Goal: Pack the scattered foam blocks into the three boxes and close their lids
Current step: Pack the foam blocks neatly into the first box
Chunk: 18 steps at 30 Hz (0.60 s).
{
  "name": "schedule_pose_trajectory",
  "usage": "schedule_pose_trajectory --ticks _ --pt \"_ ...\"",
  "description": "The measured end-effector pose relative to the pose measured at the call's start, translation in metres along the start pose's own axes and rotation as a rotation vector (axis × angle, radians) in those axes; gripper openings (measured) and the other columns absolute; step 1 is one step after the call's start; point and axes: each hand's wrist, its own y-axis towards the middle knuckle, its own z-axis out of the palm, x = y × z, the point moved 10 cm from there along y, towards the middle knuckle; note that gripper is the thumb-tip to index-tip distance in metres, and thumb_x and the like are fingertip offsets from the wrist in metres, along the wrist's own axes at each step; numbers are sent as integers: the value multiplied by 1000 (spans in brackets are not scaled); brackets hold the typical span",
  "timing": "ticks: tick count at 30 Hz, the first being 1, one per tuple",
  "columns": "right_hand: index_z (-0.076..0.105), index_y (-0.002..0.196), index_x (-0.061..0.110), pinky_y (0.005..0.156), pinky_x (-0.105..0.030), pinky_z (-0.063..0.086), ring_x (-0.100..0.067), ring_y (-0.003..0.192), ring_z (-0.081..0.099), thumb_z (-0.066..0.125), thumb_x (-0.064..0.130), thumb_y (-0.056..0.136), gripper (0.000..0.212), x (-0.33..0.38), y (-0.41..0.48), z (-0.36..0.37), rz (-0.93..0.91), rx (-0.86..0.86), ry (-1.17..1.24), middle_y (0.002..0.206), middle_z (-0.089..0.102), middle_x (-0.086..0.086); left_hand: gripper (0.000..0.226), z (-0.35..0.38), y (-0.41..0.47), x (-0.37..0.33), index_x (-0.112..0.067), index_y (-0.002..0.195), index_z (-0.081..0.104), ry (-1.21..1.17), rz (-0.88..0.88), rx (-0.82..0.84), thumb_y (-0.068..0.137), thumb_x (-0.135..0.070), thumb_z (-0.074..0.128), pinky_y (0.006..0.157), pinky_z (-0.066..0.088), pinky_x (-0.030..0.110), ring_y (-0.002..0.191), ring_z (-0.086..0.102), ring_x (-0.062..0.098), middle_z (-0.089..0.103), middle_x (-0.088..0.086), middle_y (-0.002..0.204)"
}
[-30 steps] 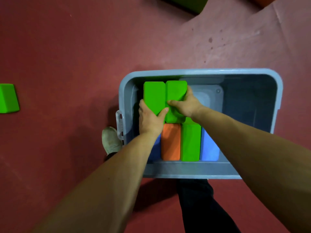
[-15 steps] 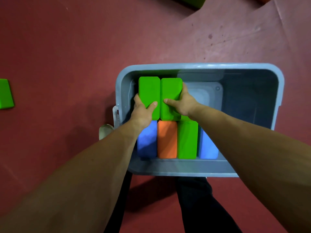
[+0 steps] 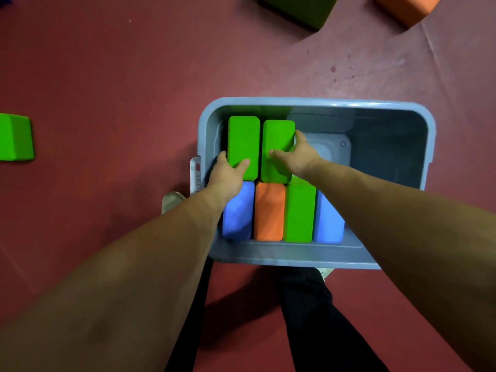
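An open grey-blue box stands on the red floor in front of me. Along its near wall stand a blue block, an orange block, a green block and another blue block. Behind them, at the far left of the box, two green blocks stand side by side. My left hand grips the left green block at its near end. My right hand grips the right green block, thumb on top and fingers down its right side.
A loose green block lies on the floor at the left edge. A large green block and an orange block lie at the top edge. The right half of the box holds nothing. My legs and shoes are below the box.
Both hands have lowered the two green blocks deeper into the far left of the box, and the pair has spread slightly apart. The view has shifted a little.
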Motion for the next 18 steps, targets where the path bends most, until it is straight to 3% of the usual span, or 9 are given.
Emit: schedule_pose_trajectory --ticks 4,6,7,8,9,10,12,15,18 --pt "19 155 15 106 -30 39 -26 132 49 72 43 85 92 26 -34 -9 -32 31 -77 146 48 -7 69 -21 -24 -7 -6 149 36 -95 -1 -35 94 -40 61 114 34 39 137 43 26 44 13 150" --pt "19 156 15 105 -25 36 -25 136 44 70 46 86 92 47 -52 -10 -62 55 -91 151 42 -9 27 -45 -35 -11 -14 116 62 -134 10 -112 94 -30 64 105 42 37 115 55 25 64 9 118" --pt "22 155 14 107 -27 35 -25 138 42 69 47 86 90 58 -60 -10 -77 71 -90 153 39 -10 6 -58 -43 -18 -25 90 60 -149 36 -140 93 -25 65 96 45 34 100 54 21 61 -2 92" --pt "28 153 13 111 -30 34 -24 139 41 68 48 86 86 73 -69 -9 -103 84 -106 153 39 -11 19 -70 -48 -21 -27 80 54 -212 40 -163 93 -18 65 89 44 29 93 50 18 54 -9 81" --pt "35 150 11 112 -32 34 -24 137 43 67 48 87 80 85 -77 -9 -120 92 -127 151 42 -10 15 -81 -55 -27 -24 85 60 -275 41 -169 92 -11 65 88 45 27 91 52 17 57 -8 83" --pt "44 145 9 109 -30 36 -23 133 48 67 47 88 72 99 -86 -9 -146 89 -154 146 49 -9 12 -93 -61 -30 -11 101 68 -351 29 -185 91 -5 64 91 49 30 93 58 18 64 -2 93" --pt "63 123 6 90 -27 44 -20 105 61 67 43 89 51 131 -106 -5 -204 74 -165 114 66 -8 31 -121 -76 -36 3 120 64 -478 10 -204 89 3 62 86 57 34 90 65 22 68 8 100" --pt "67 86 3 52 -21 35 -6 52 42 69 36 89 34 181 -134 12 -271 74 -166 65 50 -1 25 -173 -91 -34 1 110 69 -622 -7 -245 86 5 66 61 57 20 68 67 17 69 7 80" --pt "61 78 -2 50 -20 31 -5 48 32 68 35 90 39 229 -156 51 -328 116 -197 62 41 -1 18 -233 -99 -16 -3 101 71 -720 -16 -289 84 -1 73 54 55 17 56 66 9 69 5 75"
